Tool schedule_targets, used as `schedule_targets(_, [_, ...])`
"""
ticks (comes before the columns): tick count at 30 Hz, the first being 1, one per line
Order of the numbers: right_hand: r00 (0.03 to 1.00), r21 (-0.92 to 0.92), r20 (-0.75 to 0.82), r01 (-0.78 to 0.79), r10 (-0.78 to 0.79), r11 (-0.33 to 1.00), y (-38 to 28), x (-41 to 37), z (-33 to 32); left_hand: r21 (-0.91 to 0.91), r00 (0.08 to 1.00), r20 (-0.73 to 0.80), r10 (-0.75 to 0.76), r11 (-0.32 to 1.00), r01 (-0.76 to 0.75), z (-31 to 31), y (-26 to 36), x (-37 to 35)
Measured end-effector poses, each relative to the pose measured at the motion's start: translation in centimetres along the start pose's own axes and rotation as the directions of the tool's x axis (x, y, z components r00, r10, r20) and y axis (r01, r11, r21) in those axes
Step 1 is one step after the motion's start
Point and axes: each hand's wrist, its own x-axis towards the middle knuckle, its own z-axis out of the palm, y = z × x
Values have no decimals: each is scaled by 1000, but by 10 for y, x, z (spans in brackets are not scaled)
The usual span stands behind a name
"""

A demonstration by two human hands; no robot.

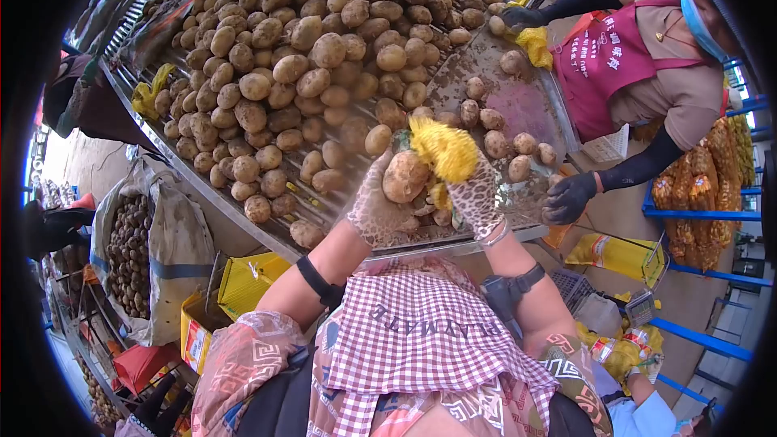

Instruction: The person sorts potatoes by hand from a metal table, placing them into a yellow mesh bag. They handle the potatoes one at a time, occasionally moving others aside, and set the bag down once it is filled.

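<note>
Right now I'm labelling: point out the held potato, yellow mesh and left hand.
Held potato [405,179]: head view, visible middle.
Yellow mesh [445,150]: head view, bunched middle.
Left hand [375,207]: head view, glove's middle.

Both forearms reach forward over the near edge of the counter [526,233], converging. Left hand [372,204], spotted glove: above counter, cupped, turned inward. Right hand [477,201], matching glove: above counter, close beside the left, closed in a grip; fingers largely hidden. Both elbows bent, short of counter.
</note>
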Motion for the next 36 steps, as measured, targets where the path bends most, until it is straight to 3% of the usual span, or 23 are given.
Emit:
schedule_targets(1, [950,204,-35,-296,310,933,16,-6,-9,-2,1000,1,-16,1000,16,-5,1,-3])
schedule_targets(3, [840,330,-154,-453,520,828,22,-13,-21,56,955,278,-103,994,91,-16,4,-8])
schedule_targets(5, [817,428,-252,-386,518,817,17,-17,-22,60,958,270,-94,995,81,-18,5,-8])
schedule_targets(7, [876,238,-304,-312,375,920,7,-19,-18,75,969,243,-49,997,31,-17,8,-6])
schedule_targets(8, [903,178,-240,-320,356,931,16,-22,-13,124,931,354,-94,991,53,-37,12,10])
schedule_targets(9, [906,256,-245,-283,345,924,0,-22,-1,136,927,360,-103,989,57,-35,10,11])
schedule_targets(10, [875,329,-222,-348,430,878,-1,-24,12,390,930,343,132,880,-269,-33,4,12])
schedule_targets(11, [847,383,-156,-423,509,821,-9,-27,27,598,853,392,345,608,-522,-32,-1,15])
schedule_targets(12, [917,-273,-151,-397,369,876,-11,-35,40,802,802,458,383,210,-558,-53,5,30])
schedule_targets(13, [825,238,-203,-480,527,844,29,-41,73,807,813,462,354,213,-551,-51,9,30])
schedule_targets(14, [751,587,-69,-501,656,636,5,-38,78,782,759,498,419,161,-602,-47,11,28])
schedule_targets(15, [758,613,72,-546,648,571,3,-40,73,752,694,534,484,103,-651,-45,13,29])
schedule_targets(19, [735,700,216,-575,643,423,-5,-42,70,893,767,193,612,214,-396,-46,29,17])
schedule_targets(22, [597,644,301,-702,743,303,27,-41,81,896,705,327,629,31,-443,-61,25,5])
schedule_targets(23, [594,651,304,-700,745,292,25,-41,80,823,638,555,533,-243,-513,-65,22,0])
schedule_targets(24, [559,685,422,-712,714,153,24,-41,79,669,557,741,374,-486,-563,-67,20,-1])
schedule_targets(27, [513,699,603,-709,611,-95,16,-44,66,641,649,705,286,-650,-409,-84,45,11])
schedule_targets(30, [573,782,404,-621,713,55,39,-45,43,882,836,362,413,137,-450,-95,56,15])
schedule_targets(31, [565,871,380,-486,732,-77,16,-37,18,769,885,201,421,492,-409,-96,54,18])
schedule_targets(32, [622,932,288,-357,729,-64,22,-34,6,645,935,138,328,687,-336,-84,50,10])
schedule_targets(33, [643,956,256,-277,722,-93,26,-33,-9,481,968,104,227,841,-248,-71,46,3])
schedule_targets(35, [652,969,237,-209,720,-130,56,-41,-28,409,979,43,201,890,-201,-69,42,10])
schedule_targets(36, [702,978,124,-207,701,35,57,-44,-34,322,990,5,140,937,-134,-68,40,13])
